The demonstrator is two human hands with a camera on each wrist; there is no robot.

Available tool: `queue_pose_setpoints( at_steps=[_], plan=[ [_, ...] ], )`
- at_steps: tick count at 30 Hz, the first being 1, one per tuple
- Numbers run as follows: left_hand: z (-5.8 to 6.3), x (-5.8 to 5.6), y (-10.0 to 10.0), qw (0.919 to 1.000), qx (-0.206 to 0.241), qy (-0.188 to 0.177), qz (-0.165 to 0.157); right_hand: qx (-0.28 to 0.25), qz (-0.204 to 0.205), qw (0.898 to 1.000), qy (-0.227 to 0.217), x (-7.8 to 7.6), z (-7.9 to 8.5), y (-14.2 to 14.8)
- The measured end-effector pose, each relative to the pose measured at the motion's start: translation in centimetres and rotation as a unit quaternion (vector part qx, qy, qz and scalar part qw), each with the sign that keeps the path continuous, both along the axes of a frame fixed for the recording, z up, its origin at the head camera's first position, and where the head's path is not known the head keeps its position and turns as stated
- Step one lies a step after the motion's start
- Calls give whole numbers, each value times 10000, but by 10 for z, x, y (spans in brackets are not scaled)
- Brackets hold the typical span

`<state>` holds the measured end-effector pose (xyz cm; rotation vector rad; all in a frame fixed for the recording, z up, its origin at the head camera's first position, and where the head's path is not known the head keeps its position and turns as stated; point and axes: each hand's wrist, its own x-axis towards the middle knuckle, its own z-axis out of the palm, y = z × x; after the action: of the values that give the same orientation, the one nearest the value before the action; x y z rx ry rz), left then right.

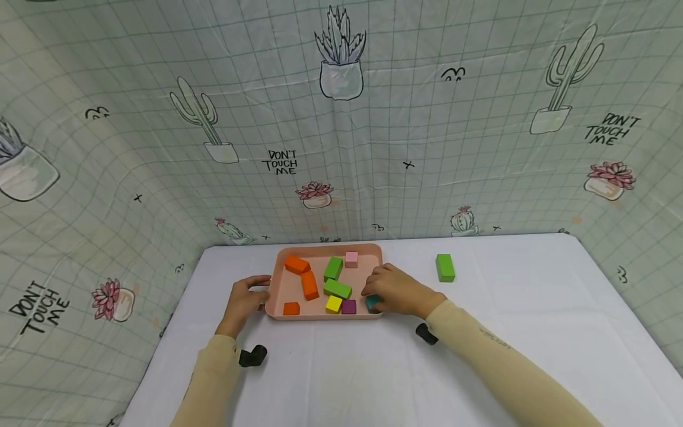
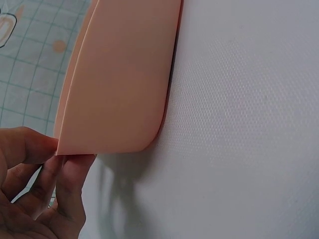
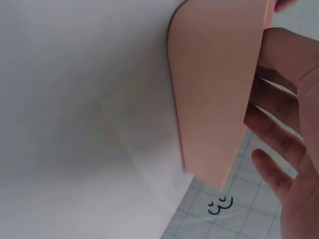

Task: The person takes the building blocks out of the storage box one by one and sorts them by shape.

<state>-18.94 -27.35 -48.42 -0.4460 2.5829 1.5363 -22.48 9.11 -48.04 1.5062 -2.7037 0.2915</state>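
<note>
A shallow pink tray (image 1: 315,317) lies on the white table with several coloured blocks inside. My left hand (image 1: 244,302) holds its left edge; in the left wrist view, the thumb and fingers (image 2: 70,181) meet the rim at the corner. Over the tray's right end reaches my right hand (image 1: 400,289), pinching a teal block (image 1: 372,302) that its fingers partly cover. In the right wrist view, the tray wall (image 3: 214,94) hides that block and the fingertips. Near it are a purple block (image 1: 348,307), a yellow block (image 1: 333,305) and a pink block (image 1: 351,260).
Inside the tray also lie green blocks (image 1: 338,289) and orange blocks (image 1: 309,285). One green block (image 1: 445,268) stands apart on the table, right of the tray. A patterned cloth (image 1: 341,148) rises behind the table (image 1: 341,373).
</note>
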Motion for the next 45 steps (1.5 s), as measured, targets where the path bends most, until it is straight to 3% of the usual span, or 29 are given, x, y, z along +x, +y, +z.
queue_pose_setpoints(
  at_steps=[13,19,22,29,36,45],
  plan=[
    [2,1,2,10000,22,-4,23,246,-755,9967,136,4,1,-5],
    [1,2,2,9999,96,13,-27,-174,-940,9953,118,9,3,0],
    [1,3,1,9999,114,5,-21,-582,-982,9929,323,11,7,6],
    [2,2,0,9999,141,18,-48,-1289,-1104,9821,817,17,14,33],
    [0,1,0,9998,158,17,-89,-1437,-1636,9718,904,31,5,77],
    [2,2,0,9998,126,94,-82,-1508,-1951,9634,1055,44,-9,119]
  ],
)
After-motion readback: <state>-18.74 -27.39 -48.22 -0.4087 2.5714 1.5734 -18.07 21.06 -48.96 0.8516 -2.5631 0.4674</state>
